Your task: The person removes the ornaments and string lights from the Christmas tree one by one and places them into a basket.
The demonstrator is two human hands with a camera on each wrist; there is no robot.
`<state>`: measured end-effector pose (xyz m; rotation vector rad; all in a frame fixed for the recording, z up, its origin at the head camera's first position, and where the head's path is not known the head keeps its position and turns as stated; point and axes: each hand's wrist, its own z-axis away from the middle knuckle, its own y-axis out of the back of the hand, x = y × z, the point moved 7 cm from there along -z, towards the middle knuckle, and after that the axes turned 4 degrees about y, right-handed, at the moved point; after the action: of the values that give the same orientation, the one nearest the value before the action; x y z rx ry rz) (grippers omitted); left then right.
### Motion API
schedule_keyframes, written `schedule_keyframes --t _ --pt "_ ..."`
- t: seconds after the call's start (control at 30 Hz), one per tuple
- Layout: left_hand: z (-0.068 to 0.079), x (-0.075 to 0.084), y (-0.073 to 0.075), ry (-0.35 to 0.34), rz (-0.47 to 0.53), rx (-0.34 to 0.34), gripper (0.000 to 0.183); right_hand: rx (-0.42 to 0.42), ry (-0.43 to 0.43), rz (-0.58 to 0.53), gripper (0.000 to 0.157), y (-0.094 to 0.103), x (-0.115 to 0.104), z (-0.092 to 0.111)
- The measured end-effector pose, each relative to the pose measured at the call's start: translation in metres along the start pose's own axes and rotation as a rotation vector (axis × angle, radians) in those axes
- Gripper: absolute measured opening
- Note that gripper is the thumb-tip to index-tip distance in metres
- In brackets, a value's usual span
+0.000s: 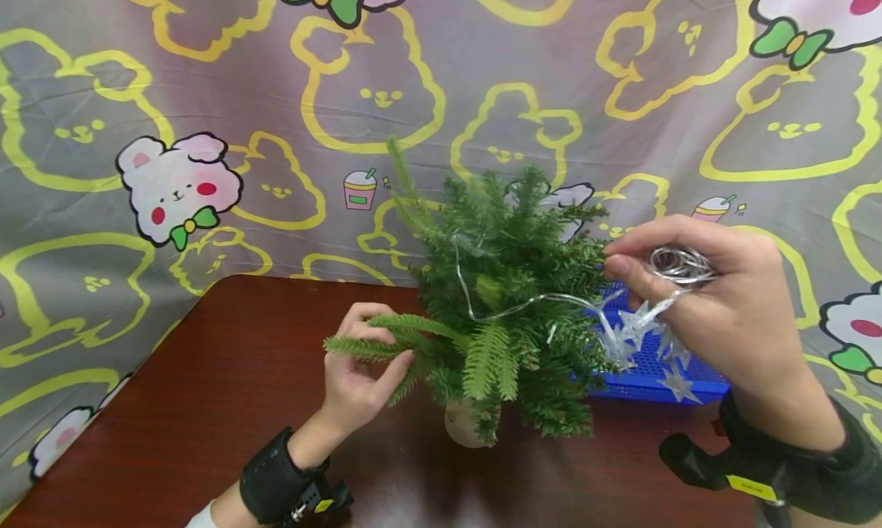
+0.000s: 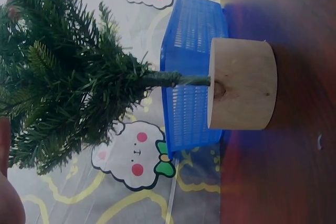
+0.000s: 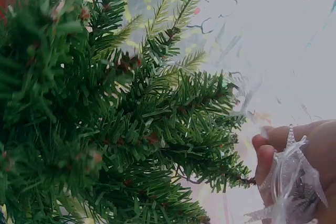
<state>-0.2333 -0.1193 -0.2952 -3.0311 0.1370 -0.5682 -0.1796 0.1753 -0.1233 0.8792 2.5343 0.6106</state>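
Observation:
A small artificial Christmas tree [image 1: 510, 283] stands upright on a round wooden base [image 2: 244, 85]. My left hand [image 1: 354, 375] is at its left side, fingers and thumb curled about a light-green branch [image 1: 365, 348]. To the right of the tree, my right hand [image 1: 730, 291] holds a coiled string of lights [image 1: 678, 266], thumb and index finger together at the branch tips. Clear star-shaped lights [image 1: 630, 333] dangle below that hand. Their clear wire [image 1: 530, 302] runs across the upper front of the tree. In the right wrist view, stars [image 3: 296, 182] bunch against the right hand [image 3: 315, 140].
A blue plastic basket [image 1: 661, 390] sits behind and to the right of the tree on the dark reddish-brown table [image 1: 227, 367]. A patterned cloth [image 1: 255, 92] with cartoon animals hangs behind the table. A small pale scrap [image 2: 319, 141] lies near the base.

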Motion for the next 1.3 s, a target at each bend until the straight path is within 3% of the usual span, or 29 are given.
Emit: schedule_keyframes --t 0.2,0.43,0.57,0.83,1.03,1.3 --pt "0.005 0.008 -0.006 -0.082 0.021 0.014 0.025 -0.036 0.000 -0.031 0.019 0.002 -0.003 0.000" --pt "0.007 0.015 -0.013 -0.126 0.017 -0.001 0.021 -0.162 -0.039 0.003 0.049 0.005 -0.001 0.004" --pt "0.006 0.018 -0.015 -0.135 0.007 -0.002 0.019 -0.216 -0.067 0.049 0.058 0.006 0.001 0.005" --pt "0.004 0.020 -0.016 -0.157 -0.010 0.002 0.020 -0.387 0.024 0.196 0.064 0.001 -0.009 0.003" --pt "0.003 0.021 -0.016 -0.163 -0.008 0.005 0.020 -0.431 0.041 0.286 0.061 -0.002 -0.012 0.010" --pt "0.003 0.024 -0.017 -0.167 -0.006 0.003 0.018 -0.510 0.051 0.357 0.039 -0.011 -0.007 0.018"
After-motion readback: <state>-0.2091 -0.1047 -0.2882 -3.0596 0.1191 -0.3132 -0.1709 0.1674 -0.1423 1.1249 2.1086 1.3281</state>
